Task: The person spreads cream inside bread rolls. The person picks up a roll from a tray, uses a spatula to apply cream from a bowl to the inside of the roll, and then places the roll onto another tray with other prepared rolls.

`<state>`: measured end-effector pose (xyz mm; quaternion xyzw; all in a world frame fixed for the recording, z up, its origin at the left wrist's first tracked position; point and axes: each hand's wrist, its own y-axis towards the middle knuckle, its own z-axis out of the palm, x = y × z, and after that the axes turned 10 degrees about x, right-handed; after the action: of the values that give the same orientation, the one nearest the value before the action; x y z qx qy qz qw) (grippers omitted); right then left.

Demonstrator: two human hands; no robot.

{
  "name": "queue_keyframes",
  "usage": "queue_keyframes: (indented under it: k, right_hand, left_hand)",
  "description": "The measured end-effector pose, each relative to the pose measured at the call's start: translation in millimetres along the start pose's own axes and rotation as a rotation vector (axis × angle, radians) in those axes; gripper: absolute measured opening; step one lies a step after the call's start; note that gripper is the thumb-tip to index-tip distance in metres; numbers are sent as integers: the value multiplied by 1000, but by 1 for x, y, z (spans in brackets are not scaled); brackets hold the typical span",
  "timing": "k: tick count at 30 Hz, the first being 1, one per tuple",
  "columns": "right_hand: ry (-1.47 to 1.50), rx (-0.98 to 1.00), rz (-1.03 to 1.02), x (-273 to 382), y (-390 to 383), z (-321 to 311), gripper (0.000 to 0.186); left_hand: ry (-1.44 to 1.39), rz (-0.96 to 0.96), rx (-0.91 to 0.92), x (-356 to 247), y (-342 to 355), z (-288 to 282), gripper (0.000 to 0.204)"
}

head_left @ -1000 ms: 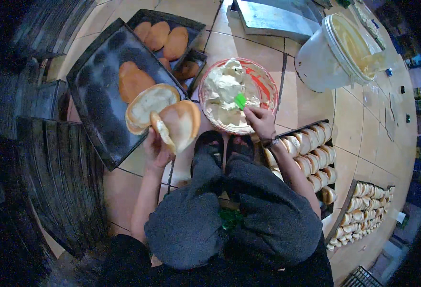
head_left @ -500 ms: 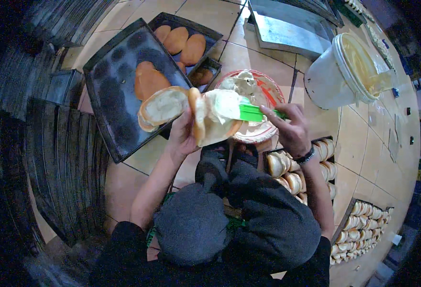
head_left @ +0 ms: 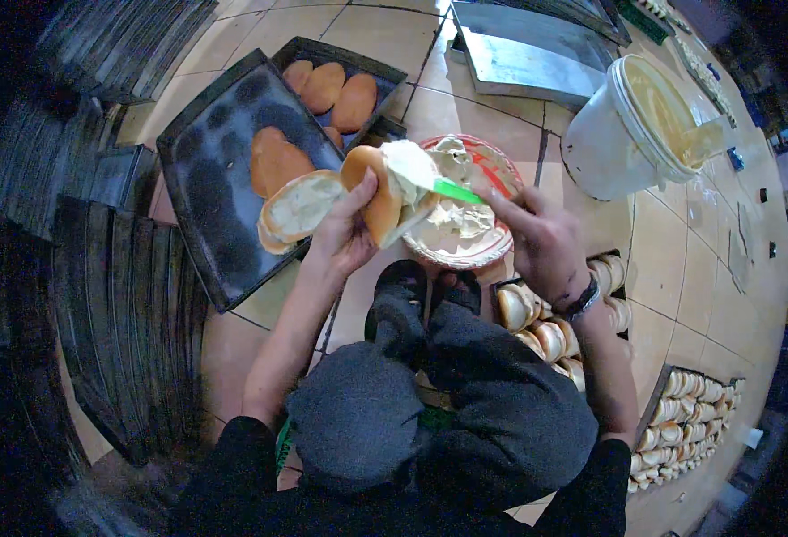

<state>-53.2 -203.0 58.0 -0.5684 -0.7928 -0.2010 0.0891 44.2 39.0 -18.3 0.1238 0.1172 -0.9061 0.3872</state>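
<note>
Head-worn fisheye, steeply downward, close

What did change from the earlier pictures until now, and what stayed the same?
The right hand lifted the green spreader with cream out of the bowl and onto the split bun in the left hand. The baking tray and white bucket stayed put.

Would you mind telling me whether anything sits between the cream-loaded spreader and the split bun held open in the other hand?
Nothing visible does. The right hand holds the green-handled spreader, whose cream-covered blade already lies against the cut face of the split bun that the left hand holds open above the dark baking tray.
</note>
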Motion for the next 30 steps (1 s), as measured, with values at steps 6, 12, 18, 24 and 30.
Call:
queue_keyframes:
  k: [6, 12, 18, 24, 30]
  right_hand:
    - [-54, -23, -32, 15, -24, 25, 50]
    - [285, -6, 189, -47, -82, 82, 57]
    - [-116, 85, 390, -100, -214, 198, 65]
    - [352, -128, 521, -45, -187, 122, 40]
    - [1071, 268, 672, 7, -65, 5, 34]
  left_hand:
    - [-230, 111, -84, -4, 16, -6, 40]
    - [382, 360, -74, -3, -8, -3, 34]
    - [986, 474, -205, 0, -25, -5, 46]
    - [1644, 584, 105, 27, -12, 38, 78]
    - [1726, 520, 229, 36, -9, 30, 76]
